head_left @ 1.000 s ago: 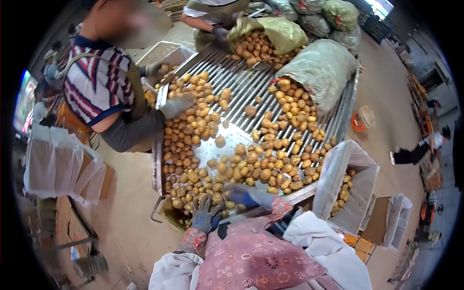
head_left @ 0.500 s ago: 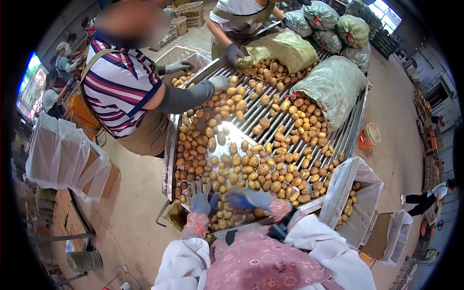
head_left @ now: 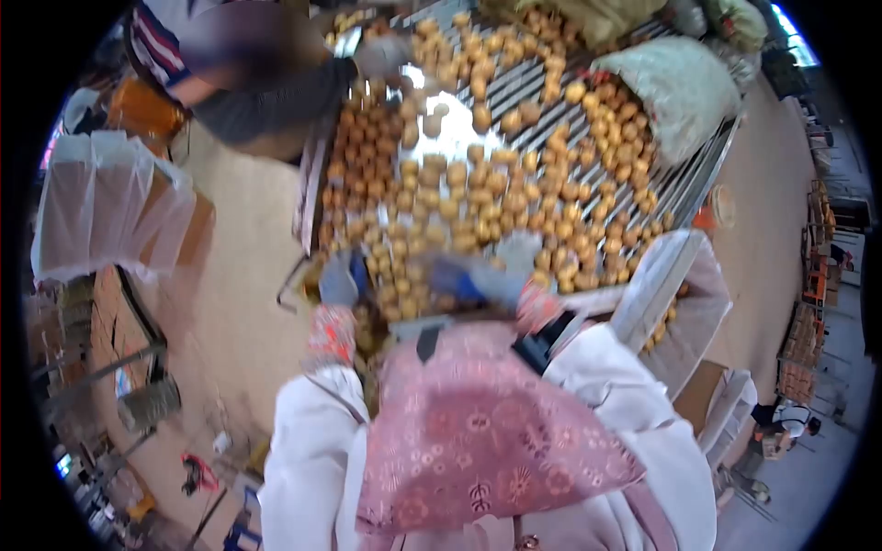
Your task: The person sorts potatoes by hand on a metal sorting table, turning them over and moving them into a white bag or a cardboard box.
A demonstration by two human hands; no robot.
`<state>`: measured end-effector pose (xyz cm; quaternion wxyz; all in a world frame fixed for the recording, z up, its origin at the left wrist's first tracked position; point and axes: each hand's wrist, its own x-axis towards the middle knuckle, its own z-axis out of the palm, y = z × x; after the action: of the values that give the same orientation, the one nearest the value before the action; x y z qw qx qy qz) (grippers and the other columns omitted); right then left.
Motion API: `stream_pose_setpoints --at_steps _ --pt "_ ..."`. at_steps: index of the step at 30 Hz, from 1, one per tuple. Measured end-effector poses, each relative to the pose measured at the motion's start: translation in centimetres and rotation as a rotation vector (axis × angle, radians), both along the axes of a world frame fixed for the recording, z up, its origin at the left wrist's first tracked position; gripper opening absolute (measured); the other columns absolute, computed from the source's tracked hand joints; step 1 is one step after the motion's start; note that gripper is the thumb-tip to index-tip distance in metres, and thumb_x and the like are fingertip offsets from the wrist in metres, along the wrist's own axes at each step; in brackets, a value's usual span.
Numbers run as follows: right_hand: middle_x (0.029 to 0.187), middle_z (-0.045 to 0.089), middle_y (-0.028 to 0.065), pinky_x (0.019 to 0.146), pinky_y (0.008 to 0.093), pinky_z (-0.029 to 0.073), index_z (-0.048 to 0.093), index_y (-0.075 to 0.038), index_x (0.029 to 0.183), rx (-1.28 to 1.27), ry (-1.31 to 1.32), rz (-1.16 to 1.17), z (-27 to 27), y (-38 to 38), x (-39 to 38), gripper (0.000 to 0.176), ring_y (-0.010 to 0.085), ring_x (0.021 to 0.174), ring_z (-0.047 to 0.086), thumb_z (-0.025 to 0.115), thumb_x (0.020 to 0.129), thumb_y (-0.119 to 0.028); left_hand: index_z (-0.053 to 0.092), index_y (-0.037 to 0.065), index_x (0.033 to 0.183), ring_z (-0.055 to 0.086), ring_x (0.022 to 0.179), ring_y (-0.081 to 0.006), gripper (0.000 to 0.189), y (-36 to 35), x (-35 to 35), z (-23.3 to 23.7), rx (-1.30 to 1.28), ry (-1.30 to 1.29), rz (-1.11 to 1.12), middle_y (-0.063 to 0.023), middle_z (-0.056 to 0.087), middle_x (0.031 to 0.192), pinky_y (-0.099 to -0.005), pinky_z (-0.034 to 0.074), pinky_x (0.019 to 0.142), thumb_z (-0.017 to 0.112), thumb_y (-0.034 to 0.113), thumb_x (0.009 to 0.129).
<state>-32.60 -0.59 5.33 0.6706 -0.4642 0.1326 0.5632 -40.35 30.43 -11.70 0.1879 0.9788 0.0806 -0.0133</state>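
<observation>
The picture is blurred by motion. Several yellow-brown potatoes [head_left: 459,184] cover a metal roller table [head_left: 308,197] in front of me. My left hand [head_left: 338,280], in a grey and blue glove, rests at the near left corner of the table among the potatoes. My right hand [head_left: 478,275], in a blue glove, lies over the potatoes at the near edge, a little right of centre. The blur hides whether either hand holds a potato. My pink floral apron [head_left: 478,432] fills the lower middle.
A person in a striped shirt reaches a gloved hand [head_left: 381,55] onto the far left of the table. An open green sack [head_left: 680,87] spills potatoes at the far right. A bag-lined box [head_left: 680,294] stands by the near right corner, another bag-lined box [head_left: 101,202] at the left.
The view has tipped downward and blurred, so the table sits higher in the picture. My left hand moved up onto the near left corner; my right hand stays over the near-edge potatoes.
</observation>
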Motion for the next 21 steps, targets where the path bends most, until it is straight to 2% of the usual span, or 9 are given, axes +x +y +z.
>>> stream_pose_setpoints --at_steps 1,3,5,9,13,15,17,20,21 --pt "0.151 0.047 0.0090 0.110 0.0340 0.039 0.050 -0.011 0.145 -0.145 -0.775 0.340 -3.4 -3.1 1.1 0.049 0.0237 0.133 0.050 0.053 0.102 -0.033 0.065 0.009 0.120 0.063 0.097 -0.0411 0.031 0.0 -0.4 1.7 -0.116 -0.044 0.128 -0.0224 0.066 0.109 -0.0476 0.051 0.084 0.052 0.022 0.095" --pt "0.153 0.044 0.0138 0.113 0.0375 0.036 0.051 -0.016 0.145 -0.506 -1.393 0.560 -2.0 -7.8 0.1 0.048 0.0318 0.138 0.044 0.053 0.100 -0.034 0.067 0.006 0.101 0.067 0.092 -0.0392 0.026 0.9 -1.5 4.2 -0.477 -0.022 0.233 -0.0203 0.070 0.094 -0.0441 0.051 0.083 0.053 0.027 0.096" --pt "0.150 0.047 0.0148 0.113 0.0502 0.033 0.060 -0.023 0.136 -0.815 -1.474 1.022 -7.0 -14.7 -2.7 0.044 0.0370 0.134 0.048 0.058 0.095 -0.040 0.067 0.006 0.103 0.067 0.091 -0.0378 0.027 1.1 -3.5 5.7 -0.449 0.070 0.258 -0.0196 0.070 0.097 -0.0431 0.051 0.084 0.053 0.028 0.096" --pt "0.148 0.049 0.0163 0.112 0.0566 0.031 0.069 -0.019 0.121 -0.825 -1.454 0.755 -7.5 -17.0 -5.9 0.034 0.0362 0.131 0.052 0.058 0.094 -0.037 0.068 0.006 0.110 0.069 0.095 -0.0341 0.030 -1.2 -6.0 6.9 -0.463 0.083 0.319 -0.0168 0.072 0.104 -0.0407 0.052 0.084 0.053 0.029 0.097" --pt "0.138 0.058 0.0156 0.108 0.0404 0.042 0.064 -0.020 0.128 -0.595 -1.251 0.356 -7.6 -10.2 -5.1 0.035 0.0353 0.126 0.056 0.059 0.094 -0.027 0.066 0.012 0.122 0.068 0.098 -0.0328 0.029 -6.3 -3.4 9.2 -0.347 -0.033 -0.021 -0.0154 0.070 0.110 -0.0394 0.053 0.086 0.057 0.023 0.097" --pt "0.135 0.060 0.0135 0.109 0.0407 0.042 0.063 -0.021 0.128 -0.414 -1.270 0.861 -5.8 -5.7 -4.2 0.036 0.0352 0.126 0.055 0.059 0.094 -0.030 0.064 0.017 0.124 0.065 0.103 -0.0352 0.035 -9.5 -1.5 10.9 -0.348 0.010 -0.305 -0.0141 0.067 0.114 -0.0449 0.052 0.088 0.060 0.018 0.090" --pt "0.133 0.061 0.0123 0.106 0.0388 0.043 0.061 -0.019 0.131 -0.308 -1.543 0.803 -8.3 -5.3 -4.4 0.038 0.0317 0.123 0.057 0.058 0.096 -0.033 0.064 0.018 0.125 0.061 0.109 -0.0348 0.041 -11.3 -0.7 8.3 -0.254 0.125 -0.647 -0.0120 0.060 0.127 -0.0469 0.050 0.093 0.059 0.015 0.084" --pt "0.107 0.062 0.0124 0.073 0.0334 0.053 0.058 -0.012 0.134 -0.279 -0.561 0.354 -1.8 -5.2 -0.9 0.043 0.0195 0.080 0.060 0.059 0.096 -0.032 0.065 0.018 0.120 0.057 0.115 -0.0332 0.043 -9.5 -1.7 6.9 -0.144 0.197 -0.542 -0.0069 0.061 0.127 -0.0457 0.050 0.091 0.064 0.013 0.078" --pt "0.109 0.065 0.0148 0.075 0.0365 0.053 0.063 -0.011 0.126 -0.357 -0.650 0.201 -1.1 -6.7 -0.8 0.038 0.0259 0.083 0.065 0.057 0.096 -0.034 0.067 0.018 0.117 0.058 0.113 -0.0335 0.041 -8.7 -2.1 7.6 -0.112 0.166 -0.469 -0.0049 0.062 0.126 -0.0446 0.050 0.089 0.065 0.012 0.076"
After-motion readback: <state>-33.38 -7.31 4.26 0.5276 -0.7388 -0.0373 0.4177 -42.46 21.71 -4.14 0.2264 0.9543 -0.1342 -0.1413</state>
